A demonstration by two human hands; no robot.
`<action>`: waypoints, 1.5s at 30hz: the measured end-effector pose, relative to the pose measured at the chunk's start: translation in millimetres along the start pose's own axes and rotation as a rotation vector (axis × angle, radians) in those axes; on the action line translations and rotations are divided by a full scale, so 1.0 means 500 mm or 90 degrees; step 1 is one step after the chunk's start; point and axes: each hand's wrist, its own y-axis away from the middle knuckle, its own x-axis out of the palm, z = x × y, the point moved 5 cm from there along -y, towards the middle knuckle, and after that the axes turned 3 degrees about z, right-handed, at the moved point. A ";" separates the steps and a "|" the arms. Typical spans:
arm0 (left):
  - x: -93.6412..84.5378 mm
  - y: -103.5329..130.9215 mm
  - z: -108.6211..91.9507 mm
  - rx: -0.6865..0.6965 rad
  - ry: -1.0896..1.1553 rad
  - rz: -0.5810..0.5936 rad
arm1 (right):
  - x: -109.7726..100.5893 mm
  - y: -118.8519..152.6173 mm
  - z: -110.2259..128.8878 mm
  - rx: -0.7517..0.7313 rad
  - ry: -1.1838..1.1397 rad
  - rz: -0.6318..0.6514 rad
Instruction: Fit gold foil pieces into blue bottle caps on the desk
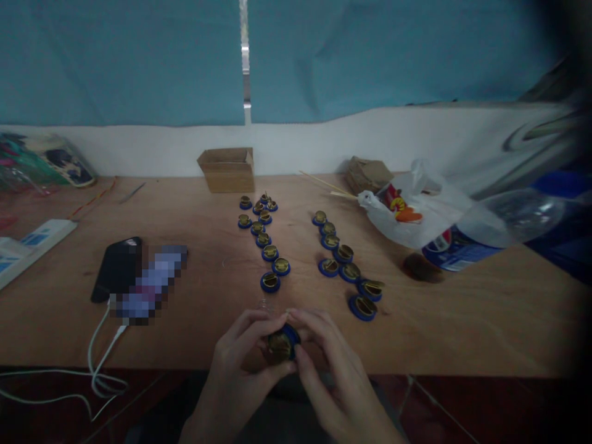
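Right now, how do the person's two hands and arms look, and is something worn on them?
Left hand and right hand: five-fingered and bare, with no glove. No ring, watch or sleeve shows up to the picture's lower edge. Nail details are too blurred to tell.

Blue-green sheeting (pixel 124 61) hung over a white wall (pixel 296 145) behind the wooden table (pixel 194 333); dim light fell on what seemed a reddish tiled floor (pixel 444 407).
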 end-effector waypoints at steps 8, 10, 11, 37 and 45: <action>0.000 -0.013 0.005 -0.012 -0.007 -0.021 | -0.005 -0.009 -0.021 0.028 -0.071 -0.002; 0.000 -0.016 0.007 -0.029 0.022 -0.005 | -0.007 -0.012 -0.028 0.039 -0.121 -0.021; 0.000 -0.017 0.009 -0.045 0.053 0.011 | -0.008 -0.013 -0.033 0.049 -0.145 -0.032; 0.003 0.015 0.066 -0.365 0.414 -0.033 | 0.026 -0.009 -0.060 0.180 -0.253 0.037; 0.004 0.010 0.068 -0.372 0.382 -0.049 | 0.031 -0.020 -0.065 0.215 -0.318 0.035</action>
